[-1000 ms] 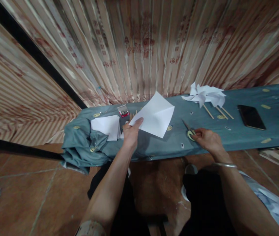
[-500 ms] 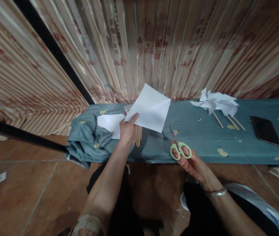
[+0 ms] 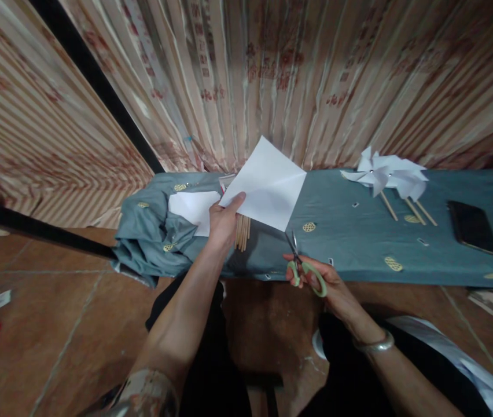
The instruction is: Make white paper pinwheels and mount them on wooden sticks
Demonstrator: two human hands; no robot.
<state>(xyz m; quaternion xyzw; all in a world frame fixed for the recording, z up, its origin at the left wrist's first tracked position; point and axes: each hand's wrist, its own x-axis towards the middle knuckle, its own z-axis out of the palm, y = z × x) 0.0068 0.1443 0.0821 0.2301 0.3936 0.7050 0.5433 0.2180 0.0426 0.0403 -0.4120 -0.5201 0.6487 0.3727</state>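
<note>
Green-handled scissors point(image 3: 297, 259) moved closer to the near corner of the square white paper point(image 3: 270, 188), blades now parted, right hand point(image 3: 335, 288) holding the handles, left hand point(image 3: 224, 223) gripping the paper's left corner above the desk point(image 3: 353, 249), wooden sticks point(image 3: 242, 234) partly covered.

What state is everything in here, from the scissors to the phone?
Scissors: blades parted, in the right hand
Held sheet: creased, no cut visible, in the left hand
Cloth: bunched at the left end, flatter elsewhere
White paper: lying on the cloth, partly covered by its folds
Sticks: lying together, partly hidden
Pinwheels: assembled, lying down
Phone: screen dark
</note>
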